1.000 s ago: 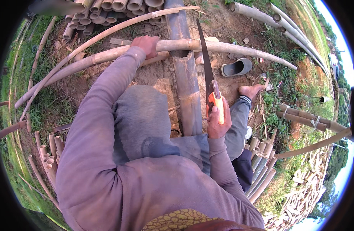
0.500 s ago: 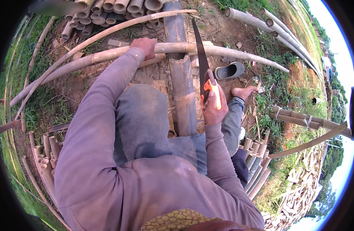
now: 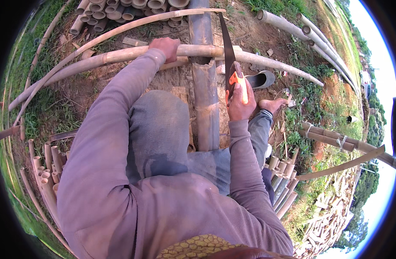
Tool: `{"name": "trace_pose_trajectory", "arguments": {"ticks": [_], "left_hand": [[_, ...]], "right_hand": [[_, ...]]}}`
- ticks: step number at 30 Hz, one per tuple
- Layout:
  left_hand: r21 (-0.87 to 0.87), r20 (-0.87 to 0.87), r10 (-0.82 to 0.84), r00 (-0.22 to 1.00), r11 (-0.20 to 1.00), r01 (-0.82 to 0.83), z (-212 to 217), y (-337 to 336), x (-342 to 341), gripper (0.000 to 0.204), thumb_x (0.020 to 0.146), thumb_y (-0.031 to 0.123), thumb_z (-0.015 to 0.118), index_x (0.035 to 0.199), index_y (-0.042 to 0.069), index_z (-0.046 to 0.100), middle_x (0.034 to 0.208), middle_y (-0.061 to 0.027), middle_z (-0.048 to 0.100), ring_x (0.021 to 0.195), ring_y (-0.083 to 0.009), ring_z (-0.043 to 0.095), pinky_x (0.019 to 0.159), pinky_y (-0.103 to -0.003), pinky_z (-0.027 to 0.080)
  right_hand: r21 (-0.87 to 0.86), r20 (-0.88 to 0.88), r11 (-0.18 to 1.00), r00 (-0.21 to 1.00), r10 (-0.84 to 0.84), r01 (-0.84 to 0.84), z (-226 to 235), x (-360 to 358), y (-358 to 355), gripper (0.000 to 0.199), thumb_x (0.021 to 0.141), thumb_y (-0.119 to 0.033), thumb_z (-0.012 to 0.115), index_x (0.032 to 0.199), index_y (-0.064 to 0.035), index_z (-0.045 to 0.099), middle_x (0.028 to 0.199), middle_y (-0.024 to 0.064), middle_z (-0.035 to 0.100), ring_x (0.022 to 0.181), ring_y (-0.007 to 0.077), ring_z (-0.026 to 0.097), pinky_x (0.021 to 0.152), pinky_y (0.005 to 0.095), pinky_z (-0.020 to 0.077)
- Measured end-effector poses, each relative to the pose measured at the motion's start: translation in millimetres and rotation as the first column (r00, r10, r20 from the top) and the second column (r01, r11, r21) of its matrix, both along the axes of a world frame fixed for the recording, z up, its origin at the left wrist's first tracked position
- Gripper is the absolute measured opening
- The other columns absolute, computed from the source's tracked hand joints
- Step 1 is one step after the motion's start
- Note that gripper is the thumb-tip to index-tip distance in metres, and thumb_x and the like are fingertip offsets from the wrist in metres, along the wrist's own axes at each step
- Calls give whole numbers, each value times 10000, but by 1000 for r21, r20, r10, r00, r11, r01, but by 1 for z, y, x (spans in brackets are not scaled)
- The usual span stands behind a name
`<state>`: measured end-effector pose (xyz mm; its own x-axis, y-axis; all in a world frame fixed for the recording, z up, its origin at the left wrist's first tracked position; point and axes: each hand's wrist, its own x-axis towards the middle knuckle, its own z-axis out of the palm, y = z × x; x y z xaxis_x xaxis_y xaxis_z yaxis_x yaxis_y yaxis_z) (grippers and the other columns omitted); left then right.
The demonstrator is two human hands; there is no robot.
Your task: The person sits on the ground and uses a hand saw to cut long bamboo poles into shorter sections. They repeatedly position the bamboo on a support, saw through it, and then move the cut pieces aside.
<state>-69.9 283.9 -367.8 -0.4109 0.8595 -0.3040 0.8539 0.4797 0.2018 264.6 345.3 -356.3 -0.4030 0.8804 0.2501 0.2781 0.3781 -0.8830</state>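
Your left hand (image 3: 165,48) clenches a long, round, tan bamboo pole (image 3: 198,51) running left to right. Your right hand (image 3: 242,105) wraps a dark-bladed, orange-handled metal saw (image 3: 229,51); ahead of that hand, the pole lies crosswise to the saw.

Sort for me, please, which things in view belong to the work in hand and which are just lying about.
In the work:
saw in the right hand
bamboo pole in the left hand
thick log the pole crosses

Lying about:
loose shoe
stacked cut bamboo
poles at upper right
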Motion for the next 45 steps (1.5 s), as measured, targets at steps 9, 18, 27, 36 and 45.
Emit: {"name": "trace_pose_trajectory", "arguments": {"ticks": [9,18,27,36,45], "left_hand": [[47,-16,-6,1000,999,6,-2,-6,-3,355,854,207,734,1188,113,662,1132,-174,766,1103,-385,728,949,-505,570],[8,-4,-6,1000,1000,6,-1,-2,-6,386,868,245,757,1208,98,648,1154,-185,758,1121,-385,721,963,-494,571],[16,-31,0,1000,1000,0,1,-4,-2,319,899,200,705,1208,120,701,1184,-148,767,1141,-348,729,978,-479,579],[19,-55,2,998,1000,-1,7,-1,-4,328,895,205,712,1210,114,696,1200,-156,762,1157,-358,723,984,-486,577],[31,-14,-3,1000,1000,3,-14,-4,-3,344,867,218,725,1188,108,666,1150,-177,761,1119,-386,722,964,-500,570]], "right_hand": [[-260,-82,965,996,-47,24,28,107,-115,572,1080,-271,653,1469,119,501,1381,198,626,1202,260,663,920,354,614],[-113,-102,993,993,-57,45,3,19,-26,426,1051,-175,679,1390,76,618,1292,167,702,1155,208,676,986,341,547],[-210,-117,977,991,-59,34,21,84,-97,499,1067,-255,663,1410,99,580,1304,185,687,1155,238,683,962,346,567],[-217,-123,976,990,-61,33,13,46,-55,464,1065,-225,668,1414,72,595,1267,158,707,1094,214,700,887,315,587],[-337,-308,940,950,-54,-56,7,49,-63,446,1082,-199,648,1433,66,572,1280,155,700,1101,168,689,849,274,600]]}}
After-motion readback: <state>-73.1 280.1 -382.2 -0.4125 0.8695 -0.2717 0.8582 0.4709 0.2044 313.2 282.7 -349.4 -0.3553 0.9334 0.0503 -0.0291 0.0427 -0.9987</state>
